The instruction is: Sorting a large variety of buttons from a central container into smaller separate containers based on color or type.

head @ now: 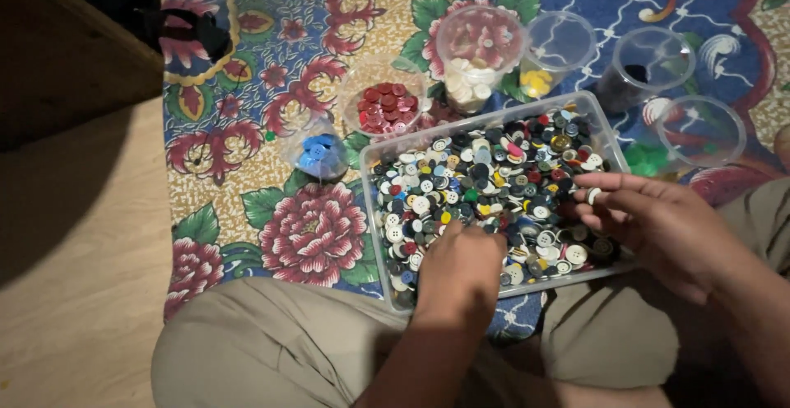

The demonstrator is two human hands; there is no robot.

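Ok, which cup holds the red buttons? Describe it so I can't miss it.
Start at the clear tray of mixed buttons on the floral rug. Just beyond its far left corner stands the clear cup of red buttons; its neighbours hold blue and white ones.

clear rectangular tray point(374, 157) heaped with mixed coloured buttons point(485, 181), 1 white button point(593, 195) pinched in right fingers

**Floral rug on a wooden floor**

A patterned rug point(271, 169) with red flowers, green leaves and blue ground covers the wooden floor point(74, 276), whose bare boards show along the rug's left edge. A clear rectangular tray point(372, 161) of mixed buttons sits on the rug near its lower middle. Clear round cups stand behind the tray: blue buttons point(318, 155), red point(385, 105), white point(471, 79), yellow point(539, 80), dark point(625, 83), green point(650, 158).
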